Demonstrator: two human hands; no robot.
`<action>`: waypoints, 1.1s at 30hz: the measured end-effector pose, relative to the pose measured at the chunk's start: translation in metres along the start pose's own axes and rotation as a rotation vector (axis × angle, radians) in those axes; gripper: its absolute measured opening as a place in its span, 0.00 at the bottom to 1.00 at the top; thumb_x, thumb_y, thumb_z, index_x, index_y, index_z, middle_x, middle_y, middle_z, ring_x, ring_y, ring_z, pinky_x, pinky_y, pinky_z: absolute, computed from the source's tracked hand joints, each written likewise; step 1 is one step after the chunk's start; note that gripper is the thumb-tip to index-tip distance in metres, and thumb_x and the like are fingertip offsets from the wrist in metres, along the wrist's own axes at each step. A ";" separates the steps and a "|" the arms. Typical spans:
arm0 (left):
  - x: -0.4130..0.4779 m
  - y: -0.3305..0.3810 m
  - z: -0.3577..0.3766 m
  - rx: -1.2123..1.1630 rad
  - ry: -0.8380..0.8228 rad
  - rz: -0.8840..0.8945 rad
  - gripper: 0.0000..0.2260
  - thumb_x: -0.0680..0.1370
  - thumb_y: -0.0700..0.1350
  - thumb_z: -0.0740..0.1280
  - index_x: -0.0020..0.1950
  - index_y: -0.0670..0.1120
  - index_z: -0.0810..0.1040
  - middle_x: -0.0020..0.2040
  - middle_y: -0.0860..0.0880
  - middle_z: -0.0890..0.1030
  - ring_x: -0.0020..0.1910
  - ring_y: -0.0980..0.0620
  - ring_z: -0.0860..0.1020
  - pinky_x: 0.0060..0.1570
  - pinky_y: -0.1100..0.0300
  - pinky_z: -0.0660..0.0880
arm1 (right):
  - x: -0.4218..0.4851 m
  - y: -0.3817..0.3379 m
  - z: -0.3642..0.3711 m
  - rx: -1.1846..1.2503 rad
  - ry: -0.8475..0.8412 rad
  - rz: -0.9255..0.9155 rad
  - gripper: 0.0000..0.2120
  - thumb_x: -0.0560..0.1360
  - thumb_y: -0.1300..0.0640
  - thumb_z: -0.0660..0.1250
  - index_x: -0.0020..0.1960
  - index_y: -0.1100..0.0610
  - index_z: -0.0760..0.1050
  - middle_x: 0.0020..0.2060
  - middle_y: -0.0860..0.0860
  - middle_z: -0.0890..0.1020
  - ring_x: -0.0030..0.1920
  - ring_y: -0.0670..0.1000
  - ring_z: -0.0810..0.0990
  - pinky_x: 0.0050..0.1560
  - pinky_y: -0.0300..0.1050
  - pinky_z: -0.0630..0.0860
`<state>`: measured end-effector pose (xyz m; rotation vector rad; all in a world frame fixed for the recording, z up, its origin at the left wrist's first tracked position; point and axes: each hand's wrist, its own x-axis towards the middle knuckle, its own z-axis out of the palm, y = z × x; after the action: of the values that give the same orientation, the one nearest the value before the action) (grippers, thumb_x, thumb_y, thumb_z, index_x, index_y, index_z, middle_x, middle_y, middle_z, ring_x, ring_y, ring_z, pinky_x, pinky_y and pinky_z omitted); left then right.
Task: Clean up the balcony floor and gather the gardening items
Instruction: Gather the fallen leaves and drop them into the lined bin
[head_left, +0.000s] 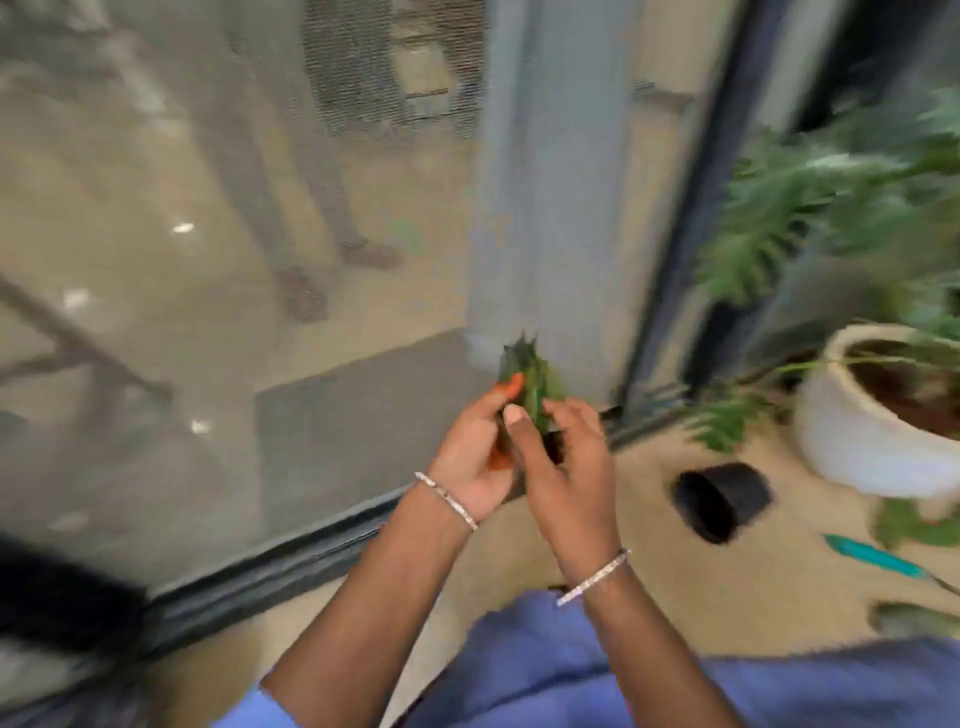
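Frame is motion-blurred; fine detail is soft.

Both hands are raised in front of the body, close together, over the strip where the floor (649, 587) meets the door track (291, 556). Between them is a small bunch of green leaves (532, 371), tips pointing up and away.

Left hand (475, 447): fingers curled round the left side of the bunch, one fingertip up against the leaves. Thin bracelet (447, 500) at the wrist.

Right hand (566, 467): thumb pressed to the front of the bunch, the other fingers bent round its right side. It touches the left hand at the base of the leaves. Second bracelet (595, 577) at this wrist.

On the floor to the right: a small black pot (722, 501) lying on its side, mouth towards the camera. Beyond it is a large white pot (852, 441) with soil and a leafy plant (810, 208). Near the white pot's base lies a teal-handled tool (872, 556), with loose leaves (906, 525) just beside it, more at the right edge.

Left of the hands is a mesh screen (234, 208), with a dim room behind it.
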<state>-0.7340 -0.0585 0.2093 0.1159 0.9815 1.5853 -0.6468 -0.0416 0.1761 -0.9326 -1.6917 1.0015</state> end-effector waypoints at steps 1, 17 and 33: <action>-0.008 0.012 -0.022 0.002 0.047 0.032 0.06 0.77 0.41 0.64 0.48 0.40 0.79 0.40 0.42 0.82 0.36 0.49 0.82 0.42 0.56 0.82 | -0.006 -0.003 0.020 0.006 -0.073 -0.002 0.10 0.75 0.46 0.66 0.49 0.52 0.79 0.44 0.47 0.77 0.47 0.47 0.77 0.51 0.42 0.73; -0.293 0.040 -0.338 -0.416 0.908 0.468 0.15 0.78 0.38 0.65 0.64 0.35 0.74 0.48 0.37 0.83 0.44 0.41 0.84 0.40 0.47 0.82 | -0.223 -0.111 0.276 0.010 -1.263 -0.122 0.06 0.73 0.56 0.71 0.50 0.52 0.79 0.45 0.49 0.85 0.49 0.50 0.83 0.50 0.52 0.79; -0.362 0.010 -0.422 0.298 2.013 0.451 0.16 0.77 0.45 0.70 0.63 0.42 0.78 0.57 0.44 0.83 0.56 0.45 0.81 0.55 0.60 0.71 | -0.247 -0.113 0.358 -0.059 -1.503 -0.099 0.10 0.74 0.63 0.68 0.48 0.48 0.82 0.45 0.50 0.85 0.46 0.51 0.84 0.52 0.54 0.82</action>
<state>-0.8780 -0.5852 0.1042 -1.4012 2.8039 1.5914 -0.9333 -0.3822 0.1132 0.0682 -2.8916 1.7656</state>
